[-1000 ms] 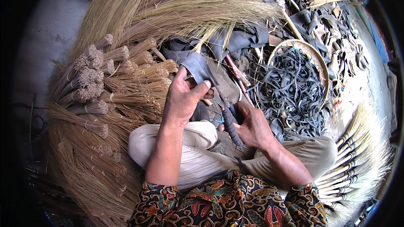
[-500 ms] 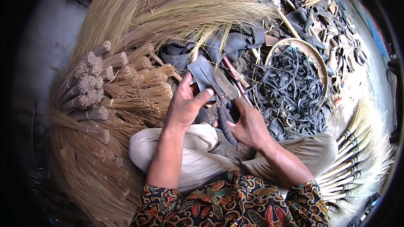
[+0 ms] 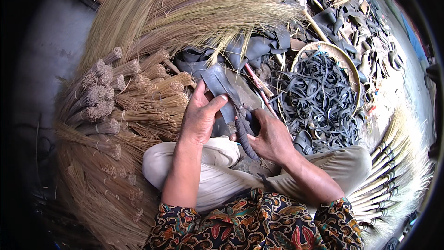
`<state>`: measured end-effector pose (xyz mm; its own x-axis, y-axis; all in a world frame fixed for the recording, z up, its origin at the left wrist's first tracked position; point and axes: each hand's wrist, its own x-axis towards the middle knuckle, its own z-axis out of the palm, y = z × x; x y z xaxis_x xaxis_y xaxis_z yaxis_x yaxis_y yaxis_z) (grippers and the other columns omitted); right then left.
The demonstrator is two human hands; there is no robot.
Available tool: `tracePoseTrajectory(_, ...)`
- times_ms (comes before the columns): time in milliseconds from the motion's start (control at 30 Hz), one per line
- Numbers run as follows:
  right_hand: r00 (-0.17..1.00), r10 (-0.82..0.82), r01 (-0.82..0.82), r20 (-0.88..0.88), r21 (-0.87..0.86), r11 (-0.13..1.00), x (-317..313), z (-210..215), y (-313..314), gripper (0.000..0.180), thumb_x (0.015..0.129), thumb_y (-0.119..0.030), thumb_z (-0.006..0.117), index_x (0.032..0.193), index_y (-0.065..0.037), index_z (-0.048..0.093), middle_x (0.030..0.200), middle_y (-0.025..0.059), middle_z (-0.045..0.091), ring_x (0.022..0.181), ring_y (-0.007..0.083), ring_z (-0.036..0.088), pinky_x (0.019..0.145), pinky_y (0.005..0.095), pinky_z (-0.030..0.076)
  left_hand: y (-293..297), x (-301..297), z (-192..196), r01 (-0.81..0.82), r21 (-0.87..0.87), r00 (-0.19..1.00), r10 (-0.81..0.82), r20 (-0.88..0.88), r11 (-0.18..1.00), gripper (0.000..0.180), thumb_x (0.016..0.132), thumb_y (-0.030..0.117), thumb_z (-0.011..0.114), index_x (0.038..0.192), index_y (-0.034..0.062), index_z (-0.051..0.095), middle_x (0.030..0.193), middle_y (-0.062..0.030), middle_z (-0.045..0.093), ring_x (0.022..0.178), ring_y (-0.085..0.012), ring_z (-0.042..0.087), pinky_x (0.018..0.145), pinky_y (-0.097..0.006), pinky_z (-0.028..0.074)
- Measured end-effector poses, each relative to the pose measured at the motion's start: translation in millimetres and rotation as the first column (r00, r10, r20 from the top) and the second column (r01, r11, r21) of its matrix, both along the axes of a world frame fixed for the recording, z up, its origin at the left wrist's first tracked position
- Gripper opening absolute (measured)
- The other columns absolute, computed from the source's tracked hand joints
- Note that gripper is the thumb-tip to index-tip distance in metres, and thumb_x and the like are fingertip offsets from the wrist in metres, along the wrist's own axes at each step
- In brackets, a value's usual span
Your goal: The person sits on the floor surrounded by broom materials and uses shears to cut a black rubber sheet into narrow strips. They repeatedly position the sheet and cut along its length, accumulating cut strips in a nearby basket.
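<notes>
My left hand (image 3: 198, 119) is closed on a flat grey piece of rubber sheet (image 3: 214, 79), with the thumb on top near its lower part. My right hand (image 3: 274, 140) grips large scissors (image 3: 244, 134) whose handle is wrapped in dark strips. The scissors' blades point up and away from me and lie along the right side of the rubber sheet. Part of the scissors' other handle is hidden behind the right fingers. Both hands are in front of my crossed legs, close together.
A round woven basket (image 3: 355, 78) heaped with dark rubber strips (image 3: 319, 104) stands to the right. Bundles of dry stalks (image 3: 99, 88) lie at the left, with long grass (image 3: 208, 16) beyond. Rubber scraps (image 3: 370, 41) cover the far right; finished brushes (image 3: 384, 180) lie near right.
The rubber sheet and the scissors have shifted slightly left and tilted a little. My left thumb has moved slightly up and left along with the sheet. Both grips stay the same.
</notes>
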<state>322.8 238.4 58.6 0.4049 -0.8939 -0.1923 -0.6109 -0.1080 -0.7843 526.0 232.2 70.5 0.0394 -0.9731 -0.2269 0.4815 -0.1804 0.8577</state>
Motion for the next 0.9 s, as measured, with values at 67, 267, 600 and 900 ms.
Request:
tracePoseTrajectory(67, 0.999, 0.004, -0.004, -0.043, -0.014, 1.000, 0, -1, -2, 0.072, 0.080, -0.061, 0.082, 0.102, 0.004, 0.062, 0.076, 0.0276, 0.068, 0.075, 0.0451, 0.072, 0.067, 0.0521, 0.054, 3, -4, -2, 0.025, 0.007, 0.998, -0.025, 0.051, 1.000, 0.058, 0.092, 0.001, 0.069, 0.146, 0.0052, 0.047, 0.131, -0.0092, 0.064, 0.119, -0.0180, 0.061, 0.105, -0.037, 0.051)
tracePoseTrajectory(267, 0.998, -0.054, 0.057, -0.032, 0.089, 0.994, -3, -2, -4, 0.072, 0.073, -0.062, 0.088, 0.094, 0.002, 0.063, 0.072, 0.0175, 0.063, 0.064, 0.0317, 0.063, 0.062, 0.0419, 0.049, 0, -5, -4, 0.048, -0.018, 0.994, -0.046, 0.098, 0.999, 0.055, 0.094, 0.005, 0.069, 0.145, 0.0048, 0.048, 0.130, -0.0087, 0.065, 0.114, -0.0154, 0.064, 0.098, -0.035, 0.055)
tracePoseTrajectory(600, 1.000, -0.022, 0.020, -0.007, -0.161, 0.987, 3, -7, 1, 0.072, 0.081, -0.065, 0.079, 0.097, 0.004, 0.064, 0.073, 0.0272, 0.067, 0.073, 0.0455, 0.072, 0.066, 0.0522, 0.055, 5, -1, -4, 0.021, 0.024, 0.997, -0.023, 0.069, 0.999, 0.057, 0.095, 0.005, 0.067, 0.147, 0.0063, 0.044, 0.124, -0.0098, 0.065, 0.106, -0.0151, 0.067, 0.082, -0.029, 0.061)
tracePoseTrajectory(900, 0.999, 0.021, -0.017, -0.047, 0.086, 0.996, -6, 1, -4, 0.065, 0.080, -0.057, 0.083, 0.100, 0.002, 0.065, 0.076, 0.0266, 0.068, 0.076, 0.0438, 0.072, 0.068, 0.0514, 0.055, -3, 5, 1, 0.011, 0.077, 0.998, -0.015, 0.058, 0.997, 0.058, 0.096, 0.006, 0.067, 0.149, 0.0060, 0.042, 0.124, -0.0110, 0.066, 0.100, -0.0134, 0.070, 0.075, -0.028, 0.064)
